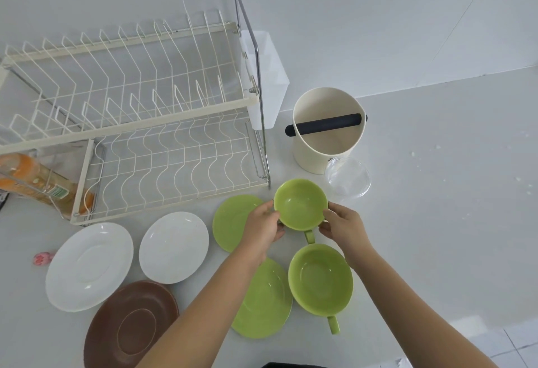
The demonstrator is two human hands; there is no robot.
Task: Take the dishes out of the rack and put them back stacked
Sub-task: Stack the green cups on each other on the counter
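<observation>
fingers: both sets curled around one green cup [300, 204], holding it by the sides just below the rim
left hand [263, 226]: on cup's left wall, thumb up at the rim
right hand [342, 226]: on cup's right wall
held cup: upright, handle toward camera; can't tell if lifted or resting on the counter [436, 193]
second green cup [320, 279]: just nearer, on counter, touching lower green saucer [262, 303]
upper green saucer [233, 219]: partly under left hand
white saucers: large [88, 265], small [173, 247], side by side, left
brown saucer [131, 324]: near edge
rack [131, 123]: back left, both tiers bare of dishes
cream canister [327, 132]: right of rack, clear lid [348, 177] against it
</observation>
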